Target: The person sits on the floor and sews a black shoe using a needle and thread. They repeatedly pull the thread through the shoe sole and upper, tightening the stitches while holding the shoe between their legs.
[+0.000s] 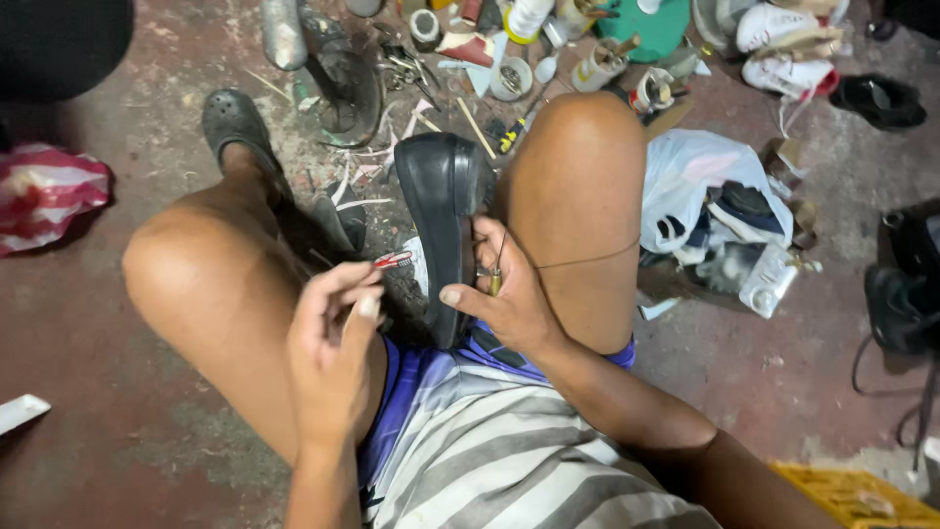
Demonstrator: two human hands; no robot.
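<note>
A black shoe [443, 211] stands on edge between my bare knees, sole side toward the left. My right hand [509, 294] grips its near end, thumb on the sole, with a thin tool and a thread running across my right thigh. My left hand [338, 338] is pinched shut on a small red-handled tool [394, 260], its tip close to the shoe's sole edge.
Cans, jars, tools and scraps [509, 49] litter the floor ahead. A metal shoe last stand [338, 88] is beside my left foot. A white plastic bag [705, 196] with shoes lies right, white sneakers [783, 44] beyond, a striped bag [44, 191] left, a yellow crate [862, 495] near right.
</note>
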